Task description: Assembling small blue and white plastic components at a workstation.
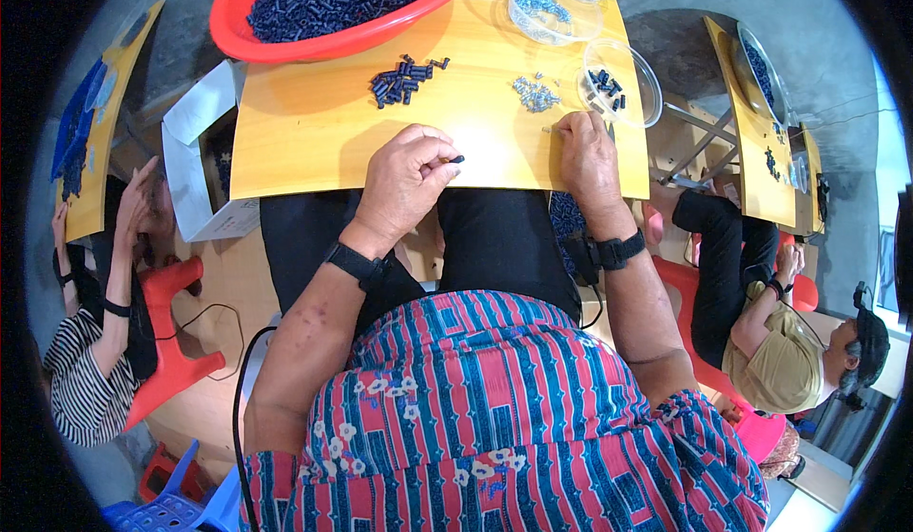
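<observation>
My left hand (pixel 407 182) is closed above the near edge of the yellow table (pixel 304 133). It pinches a small dark cylindrical piece (pixel 457 159) between thumb and fingertips. Over the tabletop to the right, my right hand (pixel 590 159) has its fingers pressed together; whatever is between them is hidden. Close by its fingertips is a loose pile of tiny silvery pieces (pixel 535 96). A clear round tub (pixel 650 90) with several dark cylinders lies just beyond that hand. Farther off, left of centre, sits a small heap of dark cylinders (pixel 399 85).
A red basin (pixel 228 30) full of dark cylinders stands at the far left of the table. Clear tubs, one with silvery pieces (pixel 542 6), stand at the far right. A white carton (pixel 202 118) is beside the table. Other people sit at tables on both sides.
</observation>
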A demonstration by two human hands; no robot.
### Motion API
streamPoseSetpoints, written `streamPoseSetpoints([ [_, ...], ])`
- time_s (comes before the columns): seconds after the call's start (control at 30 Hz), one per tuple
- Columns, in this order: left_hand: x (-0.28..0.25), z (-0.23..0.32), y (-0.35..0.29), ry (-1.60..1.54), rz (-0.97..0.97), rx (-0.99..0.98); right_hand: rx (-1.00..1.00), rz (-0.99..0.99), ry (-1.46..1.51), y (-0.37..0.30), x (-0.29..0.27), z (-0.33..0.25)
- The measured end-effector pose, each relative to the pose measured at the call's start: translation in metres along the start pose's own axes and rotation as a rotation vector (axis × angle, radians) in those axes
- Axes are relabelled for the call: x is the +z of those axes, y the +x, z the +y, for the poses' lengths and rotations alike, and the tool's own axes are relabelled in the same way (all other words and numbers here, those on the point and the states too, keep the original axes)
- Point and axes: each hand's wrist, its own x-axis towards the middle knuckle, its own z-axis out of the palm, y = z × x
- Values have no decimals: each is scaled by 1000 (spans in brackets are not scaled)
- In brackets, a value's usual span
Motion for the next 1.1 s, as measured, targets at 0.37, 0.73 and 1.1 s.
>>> streamPoseSetpoints([
  [0.37, 1, -1, 1, -8, -5, 5, -119, -55, -46, -13, -17, -6],
  [0.73, 1, -4, -1, 1, 5, 31, -285, -83, 31, -8, -29, -9],
  [1.1, 1, -6, 1, -40, -14, 3, -222, 32, 456, -4, -26, -41],
])
